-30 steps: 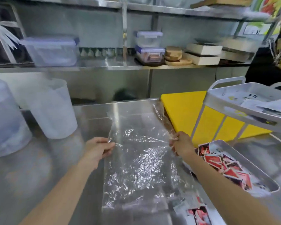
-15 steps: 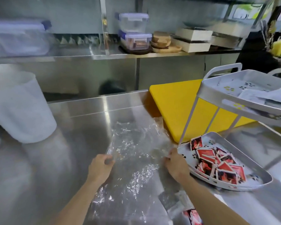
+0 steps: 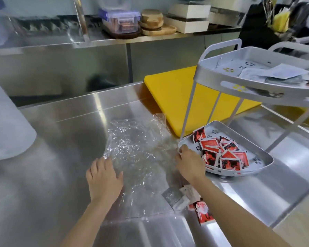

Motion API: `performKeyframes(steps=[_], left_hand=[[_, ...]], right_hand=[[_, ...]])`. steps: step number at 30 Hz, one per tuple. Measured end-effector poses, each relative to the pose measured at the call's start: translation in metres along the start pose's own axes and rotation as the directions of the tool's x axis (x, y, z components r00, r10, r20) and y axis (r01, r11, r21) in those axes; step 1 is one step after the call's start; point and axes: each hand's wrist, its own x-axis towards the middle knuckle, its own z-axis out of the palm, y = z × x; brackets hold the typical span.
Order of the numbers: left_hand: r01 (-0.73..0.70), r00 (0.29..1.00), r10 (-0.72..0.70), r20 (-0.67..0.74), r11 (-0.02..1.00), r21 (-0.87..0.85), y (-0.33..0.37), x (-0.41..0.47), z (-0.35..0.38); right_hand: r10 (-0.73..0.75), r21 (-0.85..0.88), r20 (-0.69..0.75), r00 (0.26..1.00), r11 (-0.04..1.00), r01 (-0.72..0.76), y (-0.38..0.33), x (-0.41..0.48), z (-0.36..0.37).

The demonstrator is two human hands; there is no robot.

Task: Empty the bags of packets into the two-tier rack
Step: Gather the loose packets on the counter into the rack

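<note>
A crumpled clear plastic bag lies flat on the steel counter. My left hand rests palm down on its left edge, fingers spread. My right hand is curled on the bag's right edge, touching the rim of the white two-tier rack's lower tray. Several red packets fill that tray. The upper tray holds pale packets. Under my right forearm, a red packet and grey-white packets lie loose near the counter's front edge.
A yellow cutting board lies behind the bag, under the rack's legs. A large white tub stands at the left. The back shelf carries a lidded plastic box, wooden discs and white boxes.
The bag was held stretched between both hands; it has come down toward me and now lies crumpled on the counter. My left hand has let go and lies flat.
</note>
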Motion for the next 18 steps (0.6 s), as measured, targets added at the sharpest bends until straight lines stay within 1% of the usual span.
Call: performKeyframes(steps=[2,4,5,7,9,11,12,13,14,16,18], left_hand=[[-0.145,0.989,0.146,0.006,0.986,-0.086,0.03,-0.01,-0.007],[-0.293,0.948,0.314,0.057,0.927,-0.232,0.062,-0.023,-0.01],[-0.365,0.912,0.404,0.073,0.88,-0.305,0.076,-0.031,-0.009],[-0.492,0.823,0.562,0.085,0.778,-0.392,0.098,-0.045,-0.003],[-0.56,0.735,0.667,0.122,0.699,-0.445,0.114,-0.057,0.008],[-0.583,0.668,0.722,0.181,0.659,-0.475,0.124,-0.066,0.02],[-0.582,0.649,0.731,0.21,0.656,-0.481,0.127,-0.069,0.025],[-0.571,0.646,0.726,0.236,0.665,-0.482,0.13,-0.071,0.029],[-0.551,0.659,0.708,0.256,0.685,-0.476,0.13,-0.073,0.033],[-0.504,0.706,0.651,0.277,0.738,-0.449,0.13,-0.073,0.038],[-0.514,0.732,0.615,0.292,0.781,-0.356,0.125,-0.072,0.043]], right_hand=[[0.061,0.096,-0.029,0.998,0.994,-0.058,0.012,-0.011,-0.016],[0.122,0.164,-0.027,0.992,0.98,-0.116,0.025,-0.023,-0.026],[0.15,0.197,-0.017,0.989,0.97,-0.143,0.032,-0.029,-0.03],[0.203,0.236,0.005,0.979,0.951,-0.199,0.047,-0.04,-0.035],[0.237,0.23,0.027,0.971,0.944,-0.237,0.059,-0.051,-0.037],[0.25,0.227,0.053,0.967,0.94,-0.256,0.068,-0.062,-0.038],[0.255,0.243,0.07,0.964,0.933,-0.264,0.071,-0.067,-0.038],[0.255,0.262,0.086,0.963,0.927,-0.269,0.073,-0.073,-0.038],[0.247,0.278,0.096,0.964,0.924,-0.264,0.074,-0.078,-0.036],[0.208,0.294,0.114,0.971,0.927,-0.233,0.076,-0.087,-0.033],[0.167,0.335,0.138,0.976,0.92,-0.204,0.076,-0.093,-0.031]])
